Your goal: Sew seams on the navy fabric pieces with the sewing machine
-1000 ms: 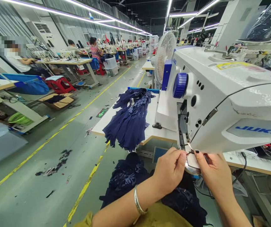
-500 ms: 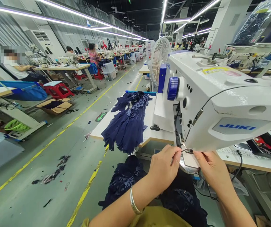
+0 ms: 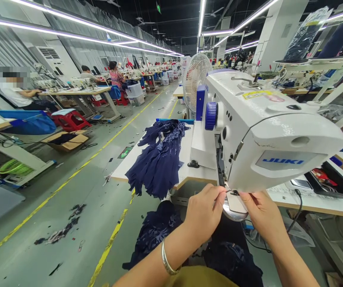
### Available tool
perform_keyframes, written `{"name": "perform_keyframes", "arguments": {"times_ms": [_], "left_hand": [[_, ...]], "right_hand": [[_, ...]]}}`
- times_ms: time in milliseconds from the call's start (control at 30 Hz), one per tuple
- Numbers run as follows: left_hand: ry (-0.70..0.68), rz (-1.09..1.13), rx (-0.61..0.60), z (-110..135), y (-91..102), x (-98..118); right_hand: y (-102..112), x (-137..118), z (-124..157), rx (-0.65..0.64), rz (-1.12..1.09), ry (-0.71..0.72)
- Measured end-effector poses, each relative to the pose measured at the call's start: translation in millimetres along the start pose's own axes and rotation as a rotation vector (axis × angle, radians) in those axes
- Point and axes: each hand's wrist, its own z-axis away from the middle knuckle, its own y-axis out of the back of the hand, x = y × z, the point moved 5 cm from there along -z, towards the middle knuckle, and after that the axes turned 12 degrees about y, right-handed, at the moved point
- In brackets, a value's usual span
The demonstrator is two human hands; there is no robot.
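Observation:
A white sewing machine [image 3: 267,131] with JUKI on its end cover stands before me. My left hand [image 3: 207,211], with a silver bangle at the wrist, pinches a thin dark strip [image 3: 228,190] left of the needle area. On the other side of the presser foot [image 3: 234,193], my right hand [image 3: 261,209] is closed in a pinch; what it holds is hidden behind its fingers. Under both hands lies the pale, rounded machine bed [image 3: 237,203]. Dark navy fabric pieces [image 3: 162,155] are heaped on the table to the left, and more patterned navy fabric [image 3: 156,227] hangs by my lap.
A white fan [image 3: 198,79] stands behind the machine. To the right, a black tray [image 3: 336,179] with a red packet sits on the tabletop. Thread cones [image 3: 336,38] stand at upper right. Scraps [image 3: 60,229] litter the aisle floor, and a person [image 3: 16,91] sits at far left.
The camera view has turned slightly, so the machine and hands appear a little further left. Both hands stay pinched beside the presser foot with almost no other movement.

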Motion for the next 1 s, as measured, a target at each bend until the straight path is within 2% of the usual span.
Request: {"name": "perform_keyframes", "arguments": {"times_ms": [300, 667, 1000], "left_hand": [[-0.085, -0.131, 0.04, 1, 3.9, 4], [-0.236, -0.369, 0.25, 5, 8.8, 17], [-0.287, -0.504, 0.301, 6, 9.7, 24]], "right_hand": [[-2, 2, 0, -0.006, -0.022, 0.036], [-3, 4, 0, -0.001, -0.074, 0.0], [-4, 2, 0, -0.026, -0.114, -0.032]]}}
